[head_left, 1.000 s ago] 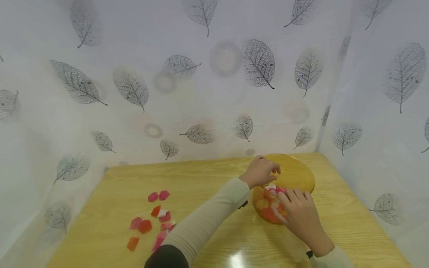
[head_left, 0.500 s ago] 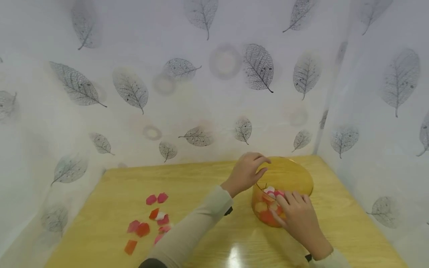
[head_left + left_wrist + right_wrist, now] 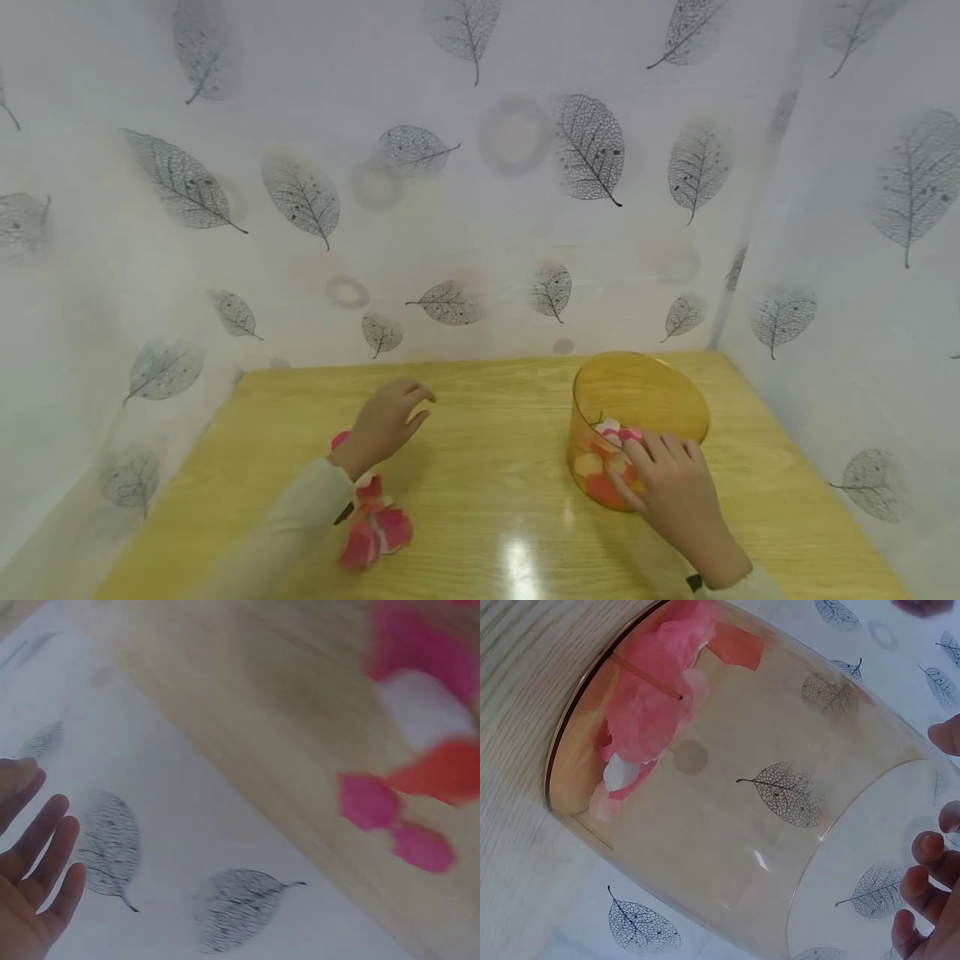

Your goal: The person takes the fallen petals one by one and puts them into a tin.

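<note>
Loose petals at left, see-through tub at right, a hand at each

Left hand [image 3: 384,423]: in the air above the table [image 3: 487,433], just by the loose petals [image 3: 393,529]. Fingers relaxed and apart, nothing between them. Right hand [image 3: 678,492]: at the near right side of the tub [image 3: 637,387], fingers at the rim, thumb lower by the outer wall. Whether it pinches or merely rests there, we cannot tell.

Handling, in our judgement: petals very light, limp, easily creased, apt to cling or drift. We would pinch each by an edge with soft fingertips, or gather a loose bunch from beneath. The tub looks stiff, thin-walled, smooth, perhaps slippery; best steadied by rim and side wall, without squeezing.

View against view: the head camera alone shows tub and loose petals well apart on one table, but the left forearm covers part of the petals. The left wrist camera, though blurred, picks out an orange petal [image 3: 446,772] and a white petal [image 3: 427,709] overlapping. The right wrist camera looks through the tub wall: inner petals [image 3: 641,712] heaped at the bottom, a thin stick [image 3: 646,676] lying across them.
</note>
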Available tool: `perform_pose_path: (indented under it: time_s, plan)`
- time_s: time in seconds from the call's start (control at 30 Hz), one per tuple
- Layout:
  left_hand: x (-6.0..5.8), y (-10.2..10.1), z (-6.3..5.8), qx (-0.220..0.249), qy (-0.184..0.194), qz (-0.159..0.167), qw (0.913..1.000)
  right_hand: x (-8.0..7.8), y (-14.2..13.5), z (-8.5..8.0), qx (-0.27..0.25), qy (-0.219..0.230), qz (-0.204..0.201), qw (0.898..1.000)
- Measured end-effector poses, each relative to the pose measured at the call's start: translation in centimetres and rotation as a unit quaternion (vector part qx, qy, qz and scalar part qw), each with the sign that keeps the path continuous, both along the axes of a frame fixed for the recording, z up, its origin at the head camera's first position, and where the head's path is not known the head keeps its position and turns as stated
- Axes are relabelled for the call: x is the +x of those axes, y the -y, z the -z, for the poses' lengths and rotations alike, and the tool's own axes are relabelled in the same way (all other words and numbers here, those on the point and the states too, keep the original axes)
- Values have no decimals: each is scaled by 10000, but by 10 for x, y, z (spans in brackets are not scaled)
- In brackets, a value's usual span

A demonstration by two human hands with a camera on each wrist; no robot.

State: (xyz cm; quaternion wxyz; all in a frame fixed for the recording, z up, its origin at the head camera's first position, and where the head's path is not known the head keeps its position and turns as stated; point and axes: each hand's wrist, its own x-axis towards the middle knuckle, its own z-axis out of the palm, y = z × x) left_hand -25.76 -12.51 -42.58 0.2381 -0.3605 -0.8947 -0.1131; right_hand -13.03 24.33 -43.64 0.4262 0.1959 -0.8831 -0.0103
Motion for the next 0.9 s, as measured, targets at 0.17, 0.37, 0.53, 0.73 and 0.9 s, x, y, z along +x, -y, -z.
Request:
perform_pose_path:
  time_s: [0.17, 0.37, 0.53, 0.73, 0.9]
  plan:
    - [-5, 54, 25, -843, 384, -296, 9953, 1, -2, 0, 20, 12, 51, 10000]
    - [-18, 83, 47, -1244, 1253, -552, 9827, 1, -2, -1, -46, 3, 24, 10000]
    - [-24, 94, 63, -1306, 1534, -500, 9782, 1, -1, 0, -52, 34, -12, 10000]
    - [-28, 99, 72, -1232, 1414, -430, 9813, 1, 1, 0, -69, 28, -46, 10000]
    - [-33, 98, 76, -1037, 1337, -502, 9843, 1, 0, 1, -64, 0, -65, 10000]
